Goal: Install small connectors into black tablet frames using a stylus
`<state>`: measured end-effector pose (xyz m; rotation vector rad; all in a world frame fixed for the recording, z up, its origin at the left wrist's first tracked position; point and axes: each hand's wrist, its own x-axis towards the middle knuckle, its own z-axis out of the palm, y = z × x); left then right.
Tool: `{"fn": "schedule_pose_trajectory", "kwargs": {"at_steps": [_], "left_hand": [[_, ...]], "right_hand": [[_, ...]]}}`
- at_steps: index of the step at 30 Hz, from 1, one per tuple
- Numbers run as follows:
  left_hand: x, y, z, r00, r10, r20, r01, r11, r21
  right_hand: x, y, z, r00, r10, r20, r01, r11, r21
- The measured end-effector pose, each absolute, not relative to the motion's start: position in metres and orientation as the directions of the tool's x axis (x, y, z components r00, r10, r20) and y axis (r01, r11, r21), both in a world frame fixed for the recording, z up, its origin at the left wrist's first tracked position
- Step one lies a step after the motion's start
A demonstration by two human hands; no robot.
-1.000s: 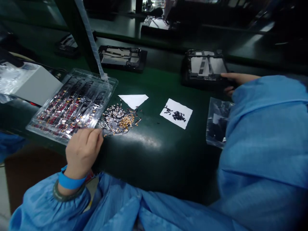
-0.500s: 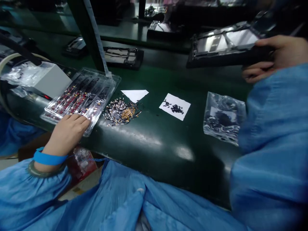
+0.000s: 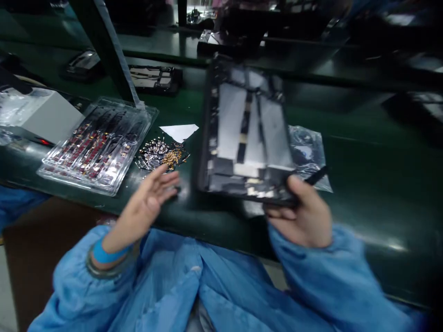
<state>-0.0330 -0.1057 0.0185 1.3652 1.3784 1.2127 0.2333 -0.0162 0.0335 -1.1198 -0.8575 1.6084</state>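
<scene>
My right hand [image 3: 302,216] grips the near edge of a black device frame [image 3: 242,129] with grey metal plates and a ribbon strip inside, held tilted above the green belt. A thin black stick pokes out beside that hand's thumb. My left hand [image 3: 149,199] hovers open, palm turned up and fingers stretched, just left of the frame's near corner. A heap of small gold and silver metal parts [image 3: 161,156] lies right behind the left fingers. Both arms wear blue sleeves, and a blue band circles the left wrist.
A clear plastic tray [image 3: 98,145] of red and gold parts lies at the left, next to a grey box [image 3: 44,115]. A white paper [image 3: 179,132] sits behind the heap. A plastic bag [image 3: 308,152] shows under the frame. More black frames [image 3: 154,78] rest farther back.
My right hand has carried the black frame from the far right to the middle in front of me. My left hand left the tray's edge and opened beside the frame.
</scene>
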Motion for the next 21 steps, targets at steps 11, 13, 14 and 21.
{"fn": "schedule_pose_trajectory", "kwargs": {"at_steps": [11,13,14,21], "left_hand": [[-0.031,-0.09,0.012,-0.418,0.863,-0.283,-0.205,0.214,0.955],[-0.043,-0.087,0.012,-0.345,0.861,-0.375,-0.206,0.32,0.925],[-0.046,-0.086,0.01,-0.3,0.853,-0.426,-0.201,0.381,0.903],[-0.067,-0.071,0.001,-0.194,0.887,-0.42,0.386,0.463,0.798]], "right_hand": [[0.271,-0.06,-0.005,-0.129,0.975,0.179,0.164,0.199,-0.966],[0.296,-0.049,-0.004,0.129,0.945,0.3,0.13,0.284,-0.95],[0.307,-0.043,-0.004,0.241,0.916,0.321,0.089,0.308,-0.947],[0.33,-0.021,-0.027,0.515,0.855,0.065,-0.095,0.132,-0.987]]}}
